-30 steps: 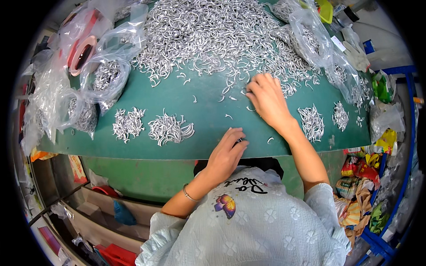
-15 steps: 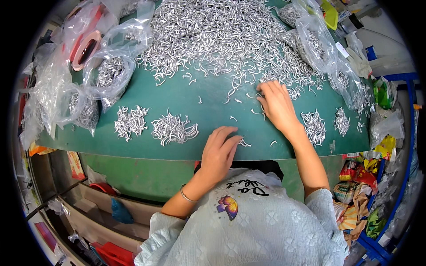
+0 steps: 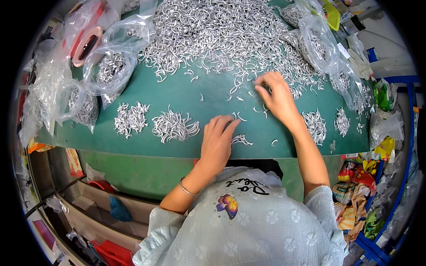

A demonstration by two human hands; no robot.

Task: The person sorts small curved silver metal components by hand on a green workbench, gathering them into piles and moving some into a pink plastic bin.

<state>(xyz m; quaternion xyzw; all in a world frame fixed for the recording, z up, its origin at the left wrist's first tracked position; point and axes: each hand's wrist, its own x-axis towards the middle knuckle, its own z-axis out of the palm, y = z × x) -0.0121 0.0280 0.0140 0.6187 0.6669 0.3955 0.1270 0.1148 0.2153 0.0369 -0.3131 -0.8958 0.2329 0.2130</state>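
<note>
Small curved silvery metal pieces form a large heap [image 3: 217,31] on the green table [image 3: 168,91]. My right hand [image 3: 277,95] hovers at the heap's near edge, slightly blurred, with thumb and fingers apart; whether a small piece sits under the fingers is hidden. My left hand [image 3: 216,142] is low over the table near its front edge, fingers stretched forward. By its fingertips lie a few loose curved pieces [image 3: 240,117], and beside its thumb side is a little cluster [image 3: 241,139] of them.
Sorted small piles, a rounder pile [image 3: 175,126] and another pile [image 3: 132,119], lie left; a pile [image 3: 314,127] and a smaller pile [image 3: 341,122] lie right. Clear plastic bags [image 3: 111,71] of pieces crowd the left side, more bags [image 3: 317,44] the right. A blue rack [image 3: 399,79] stands right.
My left hand has moved slightly forward, uncovering more of the little cluster beside it. My right hand has shifted a little farther away, toward the heap.
</note>
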